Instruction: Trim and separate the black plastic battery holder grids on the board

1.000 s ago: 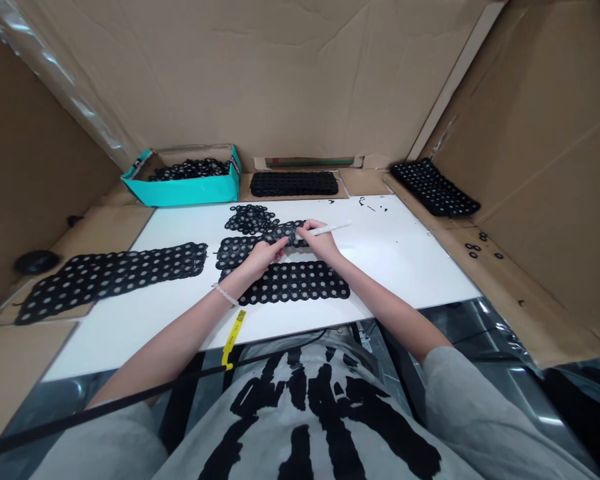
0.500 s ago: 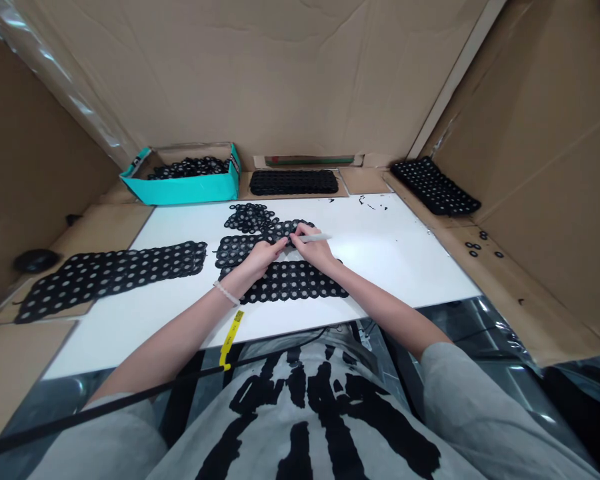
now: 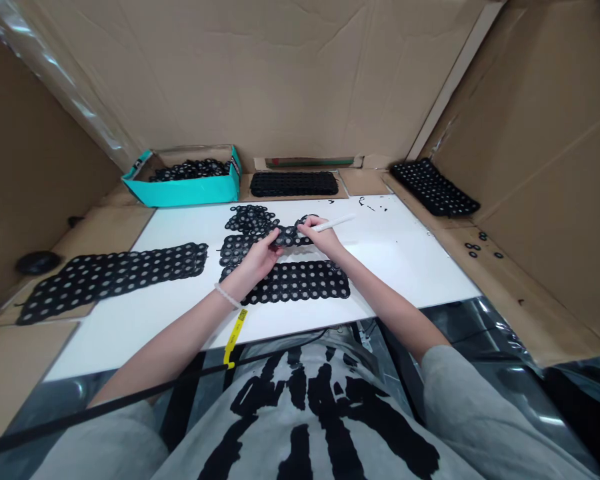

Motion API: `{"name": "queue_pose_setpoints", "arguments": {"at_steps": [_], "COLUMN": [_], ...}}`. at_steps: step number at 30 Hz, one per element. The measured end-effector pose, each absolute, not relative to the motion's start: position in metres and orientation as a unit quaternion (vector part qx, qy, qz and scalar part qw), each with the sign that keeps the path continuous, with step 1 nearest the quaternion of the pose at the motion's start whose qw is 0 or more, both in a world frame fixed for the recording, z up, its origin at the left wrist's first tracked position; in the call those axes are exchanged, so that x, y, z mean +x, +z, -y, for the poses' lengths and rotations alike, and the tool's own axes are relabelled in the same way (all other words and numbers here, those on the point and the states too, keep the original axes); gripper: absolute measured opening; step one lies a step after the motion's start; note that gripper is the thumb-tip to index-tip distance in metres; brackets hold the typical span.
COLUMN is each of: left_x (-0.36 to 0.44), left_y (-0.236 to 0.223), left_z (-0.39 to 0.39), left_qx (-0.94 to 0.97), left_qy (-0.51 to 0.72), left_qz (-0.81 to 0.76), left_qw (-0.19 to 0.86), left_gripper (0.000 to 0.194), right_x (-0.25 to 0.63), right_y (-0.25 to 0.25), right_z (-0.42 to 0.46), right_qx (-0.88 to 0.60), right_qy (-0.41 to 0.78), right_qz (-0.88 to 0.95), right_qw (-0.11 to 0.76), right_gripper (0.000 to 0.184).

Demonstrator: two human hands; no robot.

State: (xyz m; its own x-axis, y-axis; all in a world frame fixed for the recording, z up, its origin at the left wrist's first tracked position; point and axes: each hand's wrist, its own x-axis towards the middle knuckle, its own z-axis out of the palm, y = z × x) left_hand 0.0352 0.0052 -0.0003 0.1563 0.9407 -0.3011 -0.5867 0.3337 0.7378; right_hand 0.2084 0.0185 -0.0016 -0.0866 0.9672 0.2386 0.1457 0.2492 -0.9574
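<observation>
Between my hands is a black sheet of joined rings (image 3: pixel 291 236), its near edge slightly raised off the white board. My left hand (image 3: pixel 261 259) pinches this sheet with thumb and fingers. My right hand (image 3: pixel 321 238) is closed around a slim white pen-like tool (image 3: pixel 336 222), whose back end points up to the right; its working tip is hidden by the fingers at the sheet. Just in front of my hands lies another ring sheet (image 3: pixel 305 281), flat on the board. Behind my left hand sits a heap of loose black rings (image 3: pixel 250 219).
A long ring sheet (image 3: pixel 115 275) lies left. At the back stand a turquoise box (image 3: pixel 185 192) of rings and a stack of sheets (image 3: pixel 294 184). Another sheet (image 3: pixel 435 188) leans on the right cardboard wall (image 3: pixel 555 200), near several loose rings (image 3: pixel 482 236). A yellow tag (image 3: pixel 235 337) hangs in front.
The pen-like tool has tilted up and moved slightly right with my right hand. My left hand has shifted slightly, and more of the sheet shows between the hands.
</observation>
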Motion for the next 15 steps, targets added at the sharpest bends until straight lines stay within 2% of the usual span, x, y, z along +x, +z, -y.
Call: {"name": "queue_pose_setpoints", "arguments": {"at_steps": [3,8,11,15], "left_x": [0.036,0.036,0.035,0.035], "left_y": [-0.006,-0.014,-0.017,-0.019], "left_z": [-0.004,-0.005,-0.004,-0.003], "left_qx": [0.249,0.263,0.302,0.329], "left_qy": [0.554,0.555,0.522,0.507], "left_qz": [-0.389,-0.443,-0.452,-0.458], "left_qw": [0.692,0.653,0.658,0.652], "left_gripper": [0.014,0.024,0.029,0.03], "right_x": [0.217,0.228,0.22,0.206], "right_y": [0.0,0.005,0.006,0.002], "right_z": [-0.022,-0.021,-0.013,-0.011], "right_qx": [-0.497,-0.526,-0.49,-0.465], "right_qy": [0.41,0.294,0.367,0.464], "right_qz": [0.583,0.559,0.566,0.58], "right_qw": [0.495,0.57,0.551,0.482], "right_gripper": [0.03,0.029,0.025,0.026]}}
